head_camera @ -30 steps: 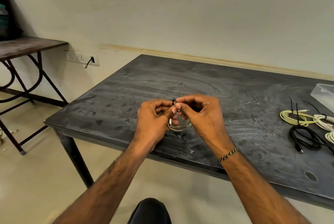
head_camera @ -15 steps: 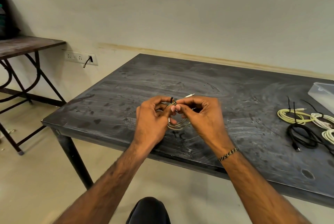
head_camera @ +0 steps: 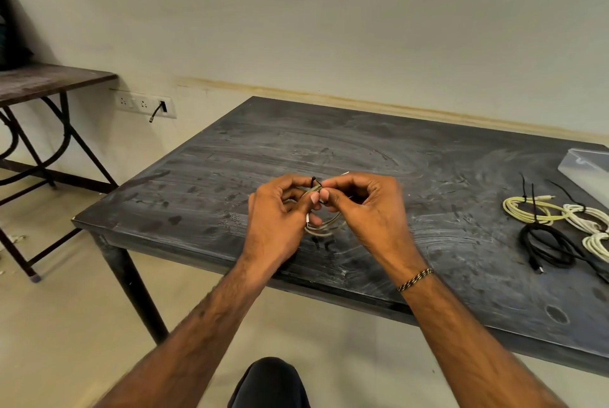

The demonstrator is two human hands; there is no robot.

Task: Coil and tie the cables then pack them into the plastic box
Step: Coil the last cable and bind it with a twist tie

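Note:
A small coil of pale cable (head_camera: pixel 324 228) hangs between my two hands above the dark table (head_camera: pixel 362 150). My left hand (head_camera: pixel 278 216) grips the coil's left side. My right hand (head_camera: pixel 365 210) pinches a thin black tie (head_camera: pixel 314 181) at the top of the coil, where the fingertips of both hands meet. Most of the coil is hidden behind my fingers. At the right lie a tied yellow coil (head_camera: pixel 530 211), a black coil (head_camera: pixel 547 244) and white coils (head_camera: pixel 590 226). The clear plastic box (head_camera: pixel 585 170) sits at the far right edge.
A second table (head_camera: pixel 43 81) with curved metal legs stands at the left. A wall socket strip (head_camera: pixel 145 104) has a short plug sticking out. My dark knee (head_camera: pixel 270 384) shows at the bottom. The table's front edge runs just below my wrists.
My hands stayed together on the coil, fingers shifting slightly on the tie. A pale connector tip came into sight above my right hand. The view drifted a little.

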